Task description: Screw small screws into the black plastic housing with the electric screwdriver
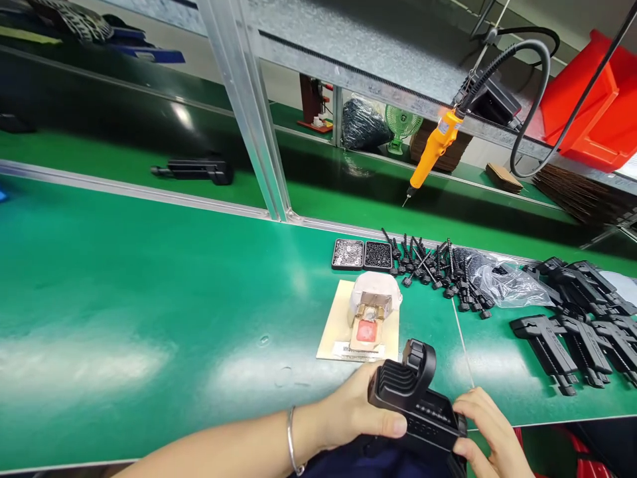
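Note:
My left hand (355, 411) is wrapped round a black plastic housing (423, 415) with a ribbed end and a curved clamp-like piece on top, its thumb lying along the side. At the housing's other end, the fingers and thumb of my right hand (490, 435) pinch a small dark end piece. The housing is over the near edge of the green bench, in front of a pale fixture (375, 292) with a red pad, set on a yellowish board (331, 325). What the housing's underside looks like is hidden.
Beyond the fixture are two small trays of tiny parts (348, 253), a pile of black knobbed screws (438, 265) and a clear plastic bag (512, 279). Several similar black housings (547, 345) lie at right. An orange electric screwdriver (432, 153) hangs above, right of a metal post (249, 106).

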Demonstrator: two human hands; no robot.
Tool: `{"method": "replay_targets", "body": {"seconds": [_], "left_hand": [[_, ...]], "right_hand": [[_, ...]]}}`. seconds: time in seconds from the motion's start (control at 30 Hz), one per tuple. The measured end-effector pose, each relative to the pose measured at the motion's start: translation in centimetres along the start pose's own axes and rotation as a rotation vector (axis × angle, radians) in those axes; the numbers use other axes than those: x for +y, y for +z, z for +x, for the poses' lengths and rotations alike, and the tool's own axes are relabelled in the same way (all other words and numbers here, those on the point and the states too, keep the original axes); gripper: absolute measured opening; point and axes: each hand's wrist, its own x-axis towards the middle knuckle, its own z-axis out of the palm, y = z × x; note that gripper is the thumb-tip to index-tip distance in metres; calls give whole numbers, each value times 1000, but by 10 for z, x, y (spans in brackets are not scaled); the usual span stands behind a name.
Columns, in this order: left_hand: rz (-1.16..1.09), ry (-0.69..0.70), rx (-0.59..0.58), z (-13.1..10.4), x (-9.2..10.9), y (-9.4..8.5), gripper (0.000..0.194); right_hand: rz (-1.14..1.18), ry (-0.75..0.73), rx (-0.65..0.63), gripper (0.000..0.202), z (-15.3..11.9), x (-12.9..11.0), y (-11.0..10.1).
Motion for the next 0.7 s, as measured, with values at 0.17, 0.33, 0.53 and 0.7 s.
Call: {"method": "replay_targets", "body": {"seconds": [0.17,0.33,0.53,0.7], "left_hand": [[-65,-15,7,1,-2,0,57],[-16,11,-58,0,11,6,59],[-26,37,-27,-3,1,0,55],[-162,-86,189,-9,-1,1,61]], "right_hand": [[154,157,-102,53,0,-3,6],[85,37,-8,39,3,-3,-1],[102,118,-88,57,4,-7,9],[181,262,-83,72,2,6,20]]}}
